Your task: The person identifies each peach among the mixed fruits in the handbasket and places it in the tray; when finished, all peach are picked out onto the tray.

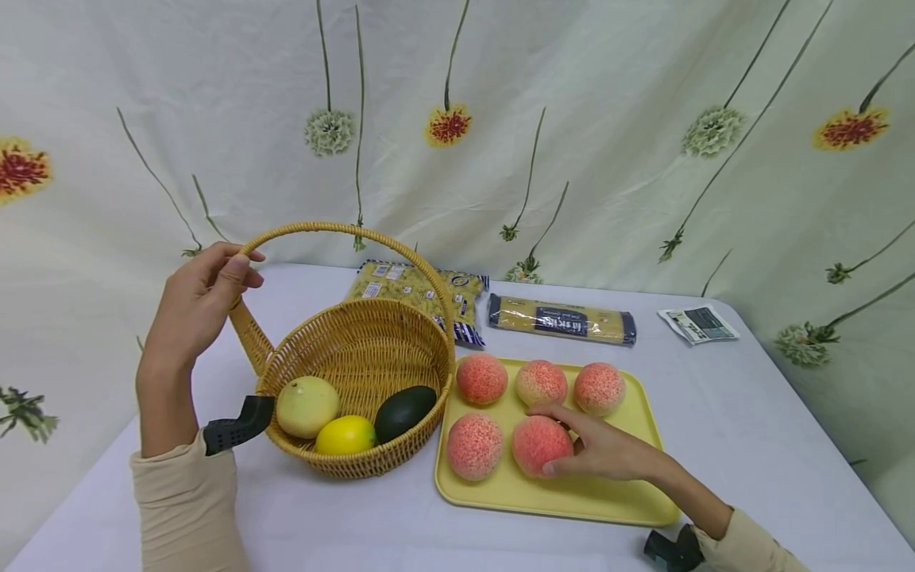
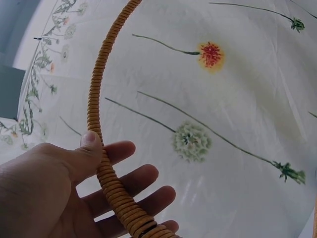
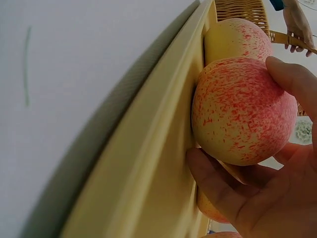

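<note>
My left hand (image 1: pixel 196 306) holds the arched handle (image 2: pixel 95 94) of a wicker basket (image 1: pixel 364 338), its thumb and index finger around it. Inside the basket lie a round pale yellow-green fruit (image 1: pixel 307 407), a yellow lemon (image 1: pixel 346 435) and a dark green avocado (image 1: pixel 405 415). To the right, my right hand (image 1: pixel 608 449) grips a pink peach (image 1: pixel 538 446) at the front of the yellow tray (image 1: pixel 493 496), thumb on one side and fingers on the other. In the right wrist view this peach (image 3: pixel 242 111) overlaps another peach (image 3: pixel 237 37). Several more speckled peaches (image 1: pixel 481 379) sit on the tray.
Behind the basket lies a bag of pasta (image 1: pixel 400 282). A long spaghetti packet (image 1: pixel 561 319) is behind the tray, and a small white packet (image 1: pixel 699 324) lies at the back right. A flowered cloth (image 1: pixel 608 159) hangs behind the white table (image 1: pixel 758 461).
</note>
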`<state>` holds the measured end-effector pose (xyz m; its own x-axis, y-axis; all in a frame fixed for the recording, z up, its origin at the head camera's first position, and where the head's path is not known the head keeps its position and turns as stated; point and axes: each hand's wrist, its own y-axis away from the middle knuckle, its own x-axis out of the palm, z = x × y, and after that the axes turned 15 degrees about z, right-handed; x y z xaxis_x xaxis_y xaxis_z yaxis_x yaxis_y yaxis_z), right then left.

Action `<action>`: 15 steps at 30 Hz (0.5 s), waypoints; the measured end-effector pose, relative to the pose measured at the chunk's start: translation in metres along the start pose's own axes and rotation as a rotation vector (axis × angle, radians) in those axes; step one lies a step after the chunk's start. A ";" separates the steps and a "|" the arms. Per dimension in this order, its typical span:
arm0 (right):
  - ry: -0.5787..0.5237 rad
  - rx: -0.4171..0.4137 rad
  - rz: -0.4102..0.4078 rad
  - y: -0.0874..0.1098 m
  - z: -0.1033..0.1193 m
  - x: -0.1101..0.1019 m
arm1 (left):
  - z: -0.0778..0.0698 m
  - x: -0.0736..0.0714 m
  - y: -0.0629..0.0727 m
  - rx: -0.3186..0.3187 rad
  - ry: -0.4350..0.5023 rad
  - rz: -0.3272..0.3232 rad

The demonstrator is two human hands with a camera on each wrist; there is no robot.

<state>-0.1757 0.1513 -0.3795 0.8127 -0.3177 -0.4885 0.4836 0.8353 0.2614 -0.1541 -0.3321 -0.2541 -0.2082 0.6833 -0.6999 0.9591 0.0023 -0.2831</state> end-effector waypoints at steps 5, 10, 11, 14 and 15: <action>0.017 -0.013 0.006 0.000 -0.001 0.001 | -0.001 0.001 0.000 0.020 0.017 0.015; 0.015 -0.016 0.006 0.001 -0.002 0.002 | 0.001 0.000 0.000 0.036 0.033 0.039; 0.013 -0.016 0.006 0.001 -0.002 0.001 | 0.001 0.000 -0.001 0.039 0.037 0.043; 0.014 -0.020 0.007 0.001 -0.002 0.001 | 0.001 0.000 -0.001 0.050 0.049 0.053; 0.017 -0.021 0.007 0.001 -0.002 0.001 | 0.001 0.000 -0.001 0.055 0.054 0.054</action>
<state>-0.1750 0.1527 -0.3817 0.8105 -0.3041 -0.5005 0.4707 0.8468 0.2478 -0.1548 -0.3326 -0.2548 -0.1444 0.7195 -0.6793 0.9564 -0.0746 -0.2823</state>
